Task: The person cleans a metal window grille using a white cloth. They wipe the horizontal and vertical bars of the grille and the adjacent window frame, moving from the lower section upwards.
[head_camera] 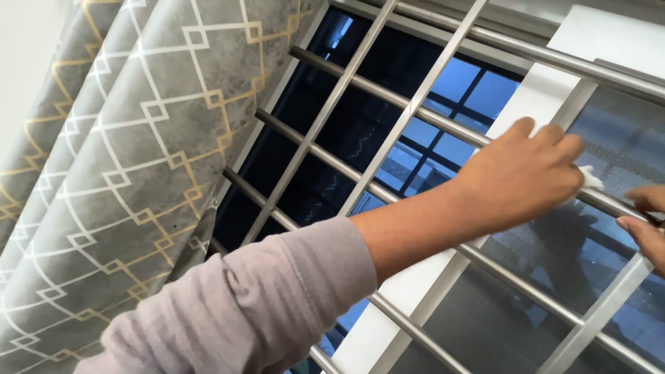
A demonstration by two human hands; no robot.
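Head view, from left to right: a grey curtain [118, 173] with a white and gold diamond pattern hangs in folds, pushed to the side so the window stands uncovered. Next comes the dark pane [332, 138], which reflects blue patches of another window, and across it runs a grille [325, 114] of steel bars, some slanting one way and thinner ones crossing them.

From the lower left a mauve sleeve [242, 305] leads up to the left hand [519, 173], stretched far across to the right half of the window. Its fingers are curled together over a small white cloth [592, 176], pinching it against one bar; only a corner of the cloth shows past the fingertips. The hand lies flat along the bar, likely so the cloth wraps round the metal.

Behind the hand a white frame [533, 104] stands upright, and beyond it a grey mesh screen [623, 138] covers the right part of the opening, with the hand's shadow falling on it.

At the right edge the right hand [648, 221] is mostly cut off; its fingers seem to close on the same bar, perhaps to steady it, though I cannot tell how tight the hold is. A pale wall [28, 62] shows at top left.
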